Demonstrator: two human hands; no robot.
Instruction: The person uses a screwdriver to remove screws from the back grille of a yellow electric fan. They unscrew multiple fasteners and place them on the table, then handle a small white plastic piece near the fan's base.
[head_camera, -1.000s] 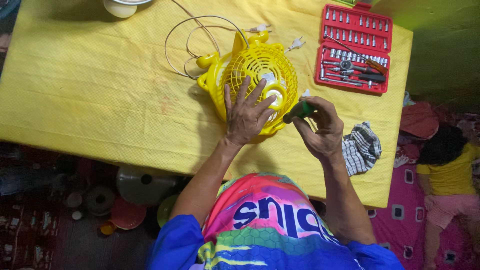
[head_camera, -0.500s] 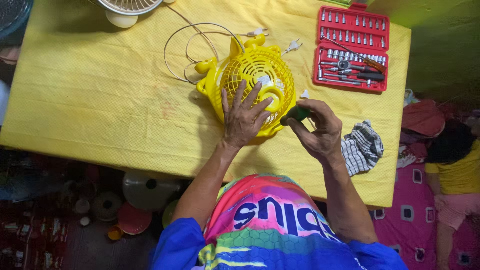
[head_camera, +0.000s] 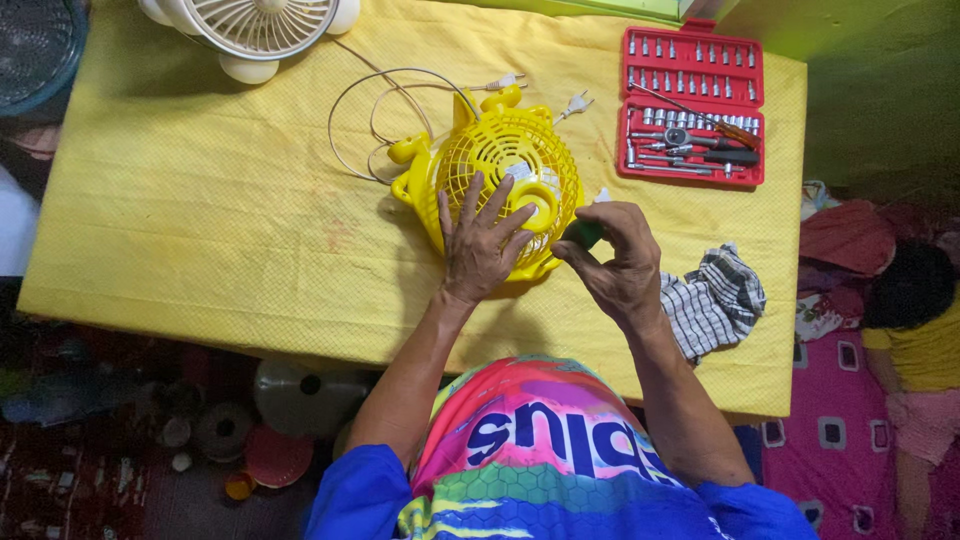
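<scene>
The yellow plastic fan (head_camera: 500, 175) lies grille-up on the yellow-clothed surface (head_camera: 200, 220), and the left hand (head_camera: 480, 245) rests flat on its ribbed round grille, fingers spread. Just right of the fan, the right hand (head_camera: 620, 265) has its grip closed around a green-handled screwdriver (head_camera: 583, 233), whose handle points toward the fan's rim; its tip is hidden. A red socket set (head_camera: 692, 105) lies well to the fan's right.
</scene>
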